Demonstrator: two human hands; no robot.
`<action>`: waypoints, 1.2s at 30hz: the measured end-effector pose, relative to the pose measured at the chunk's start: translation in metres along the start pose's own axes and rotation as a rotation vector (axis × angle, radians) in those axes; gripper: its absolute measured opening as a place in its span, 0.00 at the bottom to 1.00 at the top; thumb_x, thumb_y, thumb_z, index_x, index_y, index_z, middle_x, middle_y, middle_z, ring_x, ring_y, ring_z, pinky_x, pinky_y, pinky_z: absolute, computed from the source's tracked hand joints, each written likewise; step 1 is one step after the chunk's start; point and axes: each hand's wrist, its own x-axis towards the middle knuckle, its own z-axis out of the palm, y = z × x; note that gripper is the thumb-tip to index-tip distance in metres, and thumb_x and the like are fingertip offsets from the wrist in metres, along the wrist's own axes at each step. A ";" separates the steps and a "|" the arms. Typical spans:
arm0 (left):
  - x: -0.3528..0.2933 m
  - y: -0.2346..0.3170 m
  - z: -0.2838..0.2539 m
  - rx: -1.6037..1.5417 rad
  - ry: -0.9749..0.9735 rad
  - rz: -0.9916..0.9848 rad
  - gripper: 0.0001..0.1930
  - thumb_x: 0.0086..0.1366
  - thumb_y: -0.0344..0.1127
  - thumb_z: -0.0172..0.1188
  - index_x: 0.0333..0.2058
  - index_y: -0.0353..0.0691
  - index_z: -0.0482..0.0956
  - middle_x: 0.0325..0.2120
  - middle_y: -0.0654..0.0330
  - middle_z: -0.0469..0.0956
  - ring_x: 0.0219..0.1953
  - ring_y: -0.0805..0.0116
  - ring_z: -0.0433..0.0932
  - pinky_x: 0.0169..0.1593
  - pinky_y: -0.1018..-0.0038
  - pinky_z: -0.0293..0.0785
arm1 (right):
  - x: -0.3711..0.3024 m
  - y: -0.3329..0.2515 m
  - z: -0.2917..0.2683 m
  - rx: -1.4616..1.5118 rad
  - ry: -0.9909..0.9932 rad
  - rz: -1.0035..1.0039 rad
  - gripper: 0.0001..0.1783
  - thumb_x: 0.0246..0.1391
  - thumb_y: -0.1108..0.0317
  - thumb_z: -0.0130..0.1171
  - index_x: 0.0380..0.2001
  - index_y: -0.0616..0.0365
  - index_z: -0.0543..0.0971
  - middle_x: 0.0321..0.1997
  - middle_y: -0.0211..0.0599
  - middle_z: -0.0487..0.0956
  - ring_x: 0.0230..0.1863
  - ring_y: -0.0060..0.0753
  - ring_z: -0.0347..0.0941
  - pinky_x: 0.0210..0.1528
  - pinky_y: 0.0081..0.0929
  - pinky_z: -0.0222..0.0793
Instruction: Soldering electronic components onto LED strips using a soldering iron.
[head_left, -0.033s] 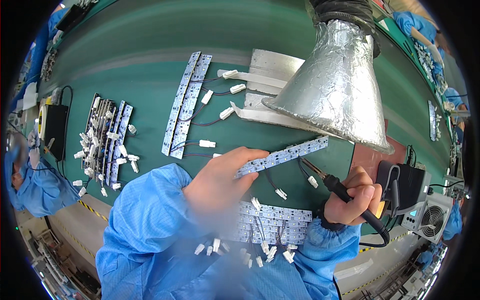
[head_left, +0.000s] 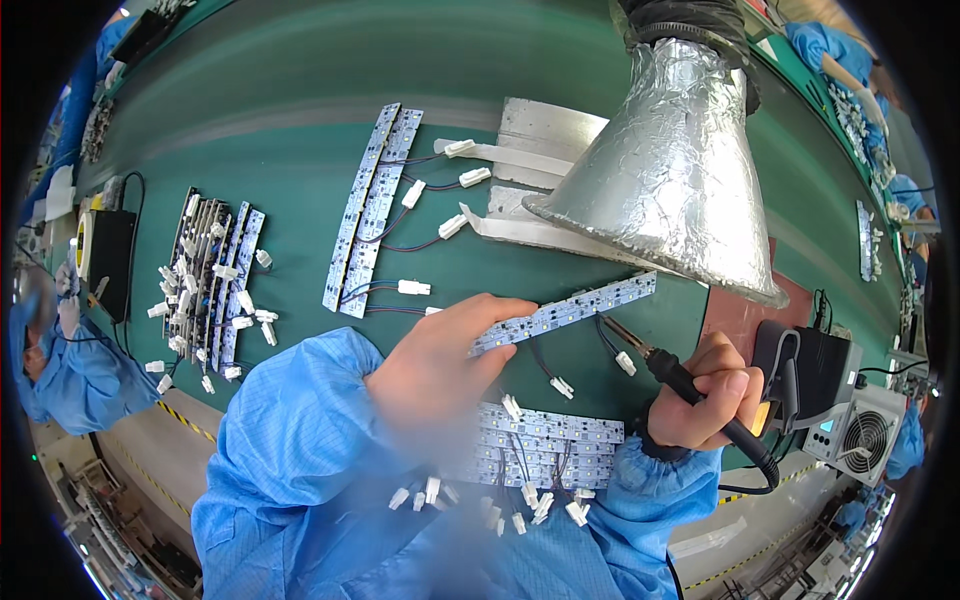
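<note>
My left hand (head_left: 440,360) pinches the left end of a narrow white LED circuit board (head_left: 575,312), held tilted with its right end higher. Two wire leads with white connectors (head_left: 562,387) hang beneath that board. My right hand (head_left: 705,395) grips a black-handled soldering iron (head_left: 685,385); its metal tip points up-left, just below the board's right part and close to the leads there. Whether the tip touches a wire I cannot tell. Under and nearer than the held board lie several similar boards (head_left: 575,430) with white connectors, partly covered by my left hand and sleeves.
A foil-covered fume hood (head_left: 670,180) hangs over metal plates (head_left: 550,130) at the right. Two wired boards (head_left: 365,210) lie left of them; a stack of boards (head_left: 200,270) sits farther left. A black iron stand (head_left: 800,365) and a fan unit (head_left: 860,440) stand at right. Co-workers are nearby.
</note>
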 end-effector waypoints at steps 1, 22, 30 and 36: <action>0.000 -0.001 -0.001 0.009 -0.002 0.009 0.19 0.61 0.22 0.60 0.52 0.33 0.76 0.46 0.47 0.80 0.47 0.51 0.81 0.51 0.66 0.75 | 0.000 0.000 0.001 0.004 -0.001 0.000 0.19 0.62 0.63 0.45 0.18 0.57 0.59 0.10 0.31 0.57 0.11 0.23 0.50 0.15 0.27 0.44; 0.000 -0.003 0.001 -0.007 -0.015 0.006 0.19 0.61 0.21 0.59 0.52 0.32 0.75 0.40 0.49 0.79 0.41 0.56 0.80 0.46 0.70 0.73 | 0.027 0.013 -0.017 -0.008 0.301 0.116 0.21 0.62 0.66 0.45 0.15 0.53 0.54 0.11 0.29 0.52 0.13 0.21 0.43 0.19 0.26 0.42; 0.001 -0.010 0.001 0.032 -0.008 0.118 0.23 0.59 0.21 0.59 0.55 0.34 0.73 0.39 0.50 0.78 0.36 0.56 0.81 0.41 0.68 0.76 | 0.026 0.019 -0.018 -0.012 0.243 0.119 0.20 0.61 0.67 0.45 0.15 0.53 0.55 0.11 0.29 0.52 0.13 0.19 0.43 0.19 0.25 0.42; 0.000 -0.007 0.002 0.012 0.015 0.070 0.20 0.60 0.19 0.59 0.52 0.31 0.75 0.38 0.51 0.79 0.39 0.62 0.79 0.45 0.73 0.72 | 0.026 0.023 -0.017 -0.009 0.248 0.105 0.20 0.62 0.68 0.44 0.15 0.54 0.56 0.10 0.29 0.52 0.12 0.19 0.44 0.18 0.25 0.42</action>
